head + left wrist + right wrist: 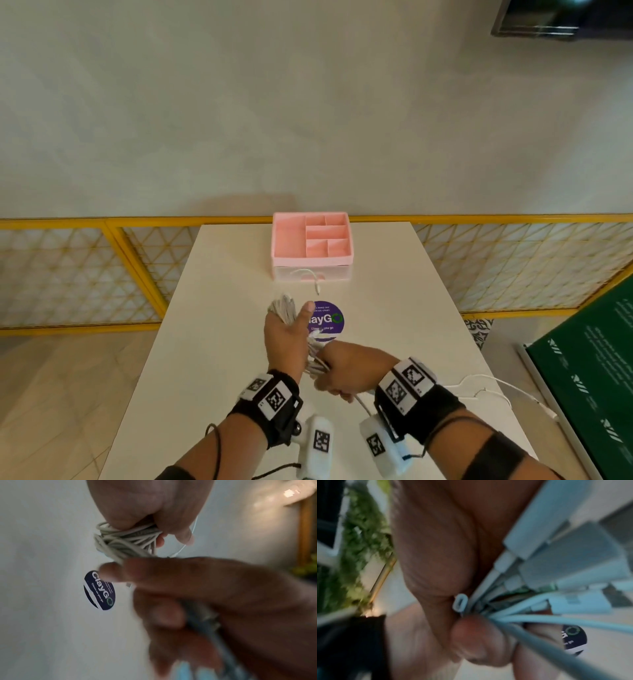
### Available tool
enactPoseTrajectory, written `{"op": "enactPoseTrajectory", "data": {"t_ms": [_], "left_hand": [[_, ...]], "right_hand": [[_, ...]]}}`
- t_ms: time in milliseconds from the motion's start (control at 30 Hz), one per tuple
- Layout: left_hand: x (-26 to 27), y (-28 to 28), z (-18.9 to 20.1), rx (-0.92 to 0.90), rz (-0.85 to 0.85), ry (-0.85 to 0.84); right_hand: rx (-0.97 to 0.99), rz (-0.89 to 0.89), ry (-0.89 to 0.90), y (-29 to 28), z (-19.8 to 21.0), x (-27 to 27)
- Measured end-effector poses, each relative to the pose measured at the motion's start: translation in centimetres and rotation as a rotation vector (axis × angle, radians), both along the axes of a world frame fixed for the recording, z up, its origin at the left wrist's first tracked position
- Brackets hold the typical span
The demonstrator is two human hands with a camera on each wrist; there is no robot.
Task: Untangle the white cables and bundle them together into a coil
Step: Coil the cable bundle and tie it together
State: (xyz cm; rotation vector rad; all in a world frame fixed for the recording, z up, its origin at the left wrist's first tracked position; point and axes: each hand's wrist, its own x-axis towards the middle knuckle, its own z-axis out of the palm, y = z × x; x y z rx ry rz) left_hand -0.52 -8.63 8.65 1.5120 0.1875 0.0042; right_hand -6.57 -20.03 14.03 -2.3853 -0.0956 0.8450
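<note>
A coil of white cables [282, 306] sits in my left hand [291, 334] above the table, thumb up and pressed against the strands. In the left wrist view the left fingers [181, 524] curl round the looped coil [123, 539]. My right hand [346, 373] grips the near end of the same bundle just behind the left wrist. In the right wrist view its thumb [476, 632] pinches several strands [539, 620] beside a white connector [460, 601]. One loose cable end [310, 274] lies by the pink box. Another white cable [493, 382] trails off to the right.
A pink compartment organizer [311, 262] stands at the far end of the white table [222, 308]. A round purple sticker [330, 320] lies flat under the hands. Yellow lattice railings flank the table, and a green board [582, 377] leans at the right.
</note>
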Motion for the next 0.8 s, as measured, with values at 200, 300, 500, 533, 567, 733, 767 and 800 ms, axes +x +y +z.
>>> {"op": "enactPoseTrajectory", "data": {"t_ms": [200,300,500,533,567,733,767,800], "left_hand": [[-1.2,-0.4,0.0,0.214,-0.362,-0.170],[-0.9,0.4,-0.6,0.254,-0.566,-0.136],[-1.9,1.3,0.8,0.194,-1.192,0.008],[-1.9,1.4,0.8,0.196,-1.253,0.013],[-1.9,1.4,0.4,0.226,-1.284,0.012],[-2.7,1.1,-0.3,0.206,-1.108,0.245],[-2.9,1.0,-0.4,0.136,-1.067,0.317],[-2.9,0.9,-0.3,0.067,-1.031,0.384]], "right_hand": [[0.254,-0.210,0.147,-0.8,1.4,0.7],[0.288,-0.252,0.159,-2.0,1.7,1.0],[0.203,-0.195,0.159,-3.8,2.7,0.9],[0.185,-0.167,0.174,-4.0,2.8,0.9],[0.174,-0.144,0.179,-4.2,2.9,0.9],[0.062,-0.141,-0.025,-5.0,2.7,1.3],[0.042,-0.160,-0.115,-5.2,2.6,1.4],[0.021,-0.181,-0.215,-5.3,2.4,1.5]]}}
